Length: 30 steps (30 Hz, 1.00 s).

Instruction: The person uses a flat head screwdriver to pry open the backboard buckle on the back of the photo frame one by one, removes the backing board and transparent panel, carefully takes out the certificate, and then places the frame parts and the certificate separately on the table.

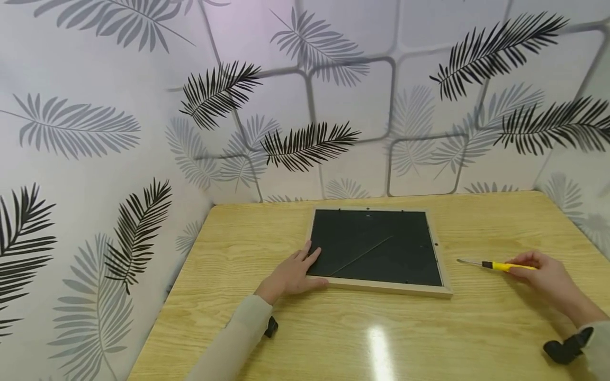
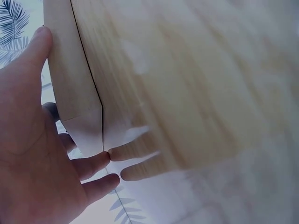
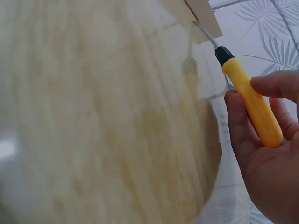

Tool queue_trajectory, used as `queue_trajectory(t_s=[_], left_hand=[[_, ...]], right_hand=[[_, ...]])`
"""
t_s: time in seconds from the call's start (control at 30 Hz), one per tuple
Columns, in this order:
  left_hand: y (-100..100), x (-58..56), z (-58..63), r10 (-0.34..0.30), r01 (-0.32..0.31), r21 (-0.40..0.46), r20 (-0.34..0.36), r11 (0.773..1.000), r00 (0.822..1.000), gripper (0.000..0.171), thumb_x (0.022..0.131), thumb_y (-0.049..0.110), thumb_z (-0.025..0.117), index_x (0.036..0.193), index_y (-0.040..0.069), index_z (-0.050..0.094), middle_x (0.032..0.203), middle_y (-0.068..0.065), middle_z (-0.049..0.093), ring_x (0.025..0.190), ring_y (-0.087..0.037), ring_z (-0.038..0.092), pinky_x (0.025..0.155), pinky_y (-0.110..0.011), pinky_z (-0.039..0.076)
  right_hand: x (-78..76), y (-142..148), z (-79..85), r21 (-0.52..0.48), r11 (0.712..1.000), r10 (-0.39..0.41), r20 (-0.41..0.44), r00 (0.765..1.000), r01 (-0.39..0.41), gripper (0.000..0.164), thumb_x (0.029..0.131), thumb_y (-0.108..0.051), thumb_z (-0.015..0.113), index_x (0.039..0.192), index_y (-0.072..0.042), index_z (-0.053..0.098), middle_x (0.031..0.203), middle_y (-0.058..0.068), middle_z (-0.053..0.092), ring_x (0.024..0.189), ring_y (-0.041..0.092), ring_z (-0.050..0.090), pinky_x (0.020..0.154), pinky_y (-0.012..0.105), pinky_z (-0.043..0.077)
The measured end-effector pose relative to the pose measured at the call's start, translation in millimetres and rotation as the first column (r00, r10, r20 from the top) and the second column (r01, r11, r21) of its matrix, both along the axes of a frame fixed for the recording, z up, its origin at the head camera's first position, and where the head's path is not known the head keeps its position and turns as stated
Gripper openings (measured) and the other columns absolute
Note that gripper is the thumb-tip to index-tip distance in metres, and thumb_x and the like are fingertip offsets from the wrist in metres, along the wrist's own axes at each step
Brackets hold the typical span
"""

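A picture frame [image 1: 376, 287] with a pale wooden edge lies on the table, its black board [image 1: 362, 233] facing up. Small dark tabs sit along the rim, and a thin slanting line crosses the board. My left hand [image 1: 296, 272] rests with spread fingers on the frame's near left corner. In the left wrist view, the thumb of that hand [image 2: 37, 130] lies along the wooden side [image 2: 70, 70]. To the right of the frame, my right hand [image 1: 543, 278] pinches the yellow handle of a screwdriver [image 3: 252, 102] between thumb and fingers. Its metal tip points left toward the frame, apart from it.
The light wood table [image 1: 248, 227] reaches back to a wall [image 1: 343, 100] with a leaf pattern. Another patterned wall stands on the left. A bright reflection shows on the tabletop in front of the frame. Black wrist devices [image 1: 567, 346] sit by both sleeves.
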State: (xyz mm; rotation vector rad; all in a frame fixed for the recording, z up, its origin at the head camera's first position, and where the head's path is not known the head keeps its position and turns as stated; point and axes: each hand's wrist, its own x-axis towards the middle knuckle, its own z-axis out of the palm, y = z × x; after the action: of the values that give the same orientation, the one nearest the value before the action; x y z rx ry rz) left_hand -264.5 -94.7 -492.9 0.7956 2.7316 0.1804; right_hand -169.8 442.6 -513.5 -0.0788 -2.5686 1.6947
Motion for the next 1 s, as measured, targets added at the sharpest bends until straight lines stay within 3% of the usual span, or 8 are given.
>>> queue_trajectory(t_s=[0.03,0.1,0.2,0.3,0.43,0.7,0.87,1.0], left_hand=[[-1.2,0.5,0.2,0.006,-0.006,0.007,-0.001,1.0,1.0,0.092,0.084,0.075,0.041,0.154,0.024,0.01,0.158,-0.007,-0.001,0.141,-0.03,0.019,0.105,-0.046,0.031],[-3.8,1.4,0.0,0.016,-0.016,0.012,-0.003,1.0,1.0,0.091,0.083,0.074,0.042,0.154,0.024,0.011,0.158,-0.007,-0.001,0.141,-0.031,0.019,0.105,-0.047,0.031],[-7.6,2.7,0.4,0.029,-0.029,0.02,-0.01,0.999,1.0,0.091,0.084,0.073,0.043,0.153,0.024,0.012,0.158,-0.008,0.0,0.141,-0.03,0.019,0.105,-0.047,0.032],[-10.2,3.4,0.4,0.035,-0.034,0.022,-0.018,0.999,0.999,0.091,0.084,0.073,0.044,0.153,0.023,0.013,0.158,-0.008,0.001,0.141,-0.03,0.019,0.104,-0.047,0.033],[-11.3,4.0,0.1,0.03,-0.03,0.023,-0.018,0.999,0.999,0.09,0.084,0.072,0.044,0.153,0.023,0.013,0.158,-0.008,0.001,0.141,-0.03,0.019,0.104,-0.047,0.033],[-8.8,4.8,-1.6,0.021,-0.02,0.03,-0.022,0.999,1.0,0.09,0.084,0.072,0.044,0.153,0.023,0.013,0.158,-0.008,0.001,0.141,-0.029,0.018,0.105,-0.047,0.032],[-9.8,3.7,-1.9,0.026,-0.026,0.029,-0.015,0.999,1.0,0.09,0.085,0.071,0.045,0.154,0.023,0.013,0.158,-0.009,0.001,0.141,-0.03,0.019,0.104,-0.047,0.033],[-11.1,4.6,0.2,0.035,-0.035,0.044,-0.012,0.998,0.999,0.09,0.085,0.07,0.047,0.153,0.022,0.014,0.158,-0.01,0.002,0.14,-0.031,0.019,0.104,-0.048,0.033]], right_hand=[[1.3,0.0,-0.5,0.134,0.991,0.007,-0.002,1.0,-0.007,0.022,0.085,-0.012,0.072,0.095,0.003,0.059,0.087,-0.016,0.065,0.075,-0.01,0.055,0.061,0.016,0.047],[3.5,-1.0,0.0,0.351,0.936,0.04,-0.015,0.999,-0.032,0.033,0.083,-0.018,0.075,0.101,0.004,0.059,0.089,-0.008,0.066,0.074,-0.012,0.052,0.06,0.017,0.045],[4.7,-3.4,3.0,0.457,0.882,0.135,-0.015,0.991,-0.113,0.039,0.079,-0.017,0.078,0.105,0.005,0.06,0.091,0.007,0.065,0.073,-0.008,0.053,0.061,0.021,0.048],[6.5,-6.6,5.7,0.522,0.832,0.236,-0.025,0.971,-0.189,0.04,0.073,-0.013,0.081,0.104,0.003,0.062,0.086,0.002,0.064,0.072,-0.005,0.053,0.061,0.022,0.047],[10.4,-10.1,4.9,0.532,0.792,0.355,-0.006,0.935,-0.298,0.04,0.069,-0.011,0.083,0.101,-0.002,0.062,0.083,-0.009,0.059,0.072,-0.004,0.051,0.059,0.023,0.047],[21.3,-11.5,1.4,0.411,0.755,0.555,0.012,0.832,-0.511,0.027,0.076,-0.01,0.078,0.101,-0.009,0.068,0.09,-0.014,0.063,0.076,-0.002,0.054,0.059,0.023,0.046],[27.5,-17.6,-1.9,0.385,0.766,0.576,-0.056,0.815,-0.515,0.029,0.076,-0.006,0.078,0.102,-0.015,0.069,0.089,-0.014,0.064,0.076,-0.002,0.054,0.058,0.021,0.046],[27.9,-22.4,-2.0,0.393,0.769,0.571,-0.066,0.819,-0.504,0.03,0.075,-0.008,0.079,0.102,-0.014,0.069,0.088,-0.013,0.063,0.075,-0.001,0.054,0.058,0.021,0.045]])
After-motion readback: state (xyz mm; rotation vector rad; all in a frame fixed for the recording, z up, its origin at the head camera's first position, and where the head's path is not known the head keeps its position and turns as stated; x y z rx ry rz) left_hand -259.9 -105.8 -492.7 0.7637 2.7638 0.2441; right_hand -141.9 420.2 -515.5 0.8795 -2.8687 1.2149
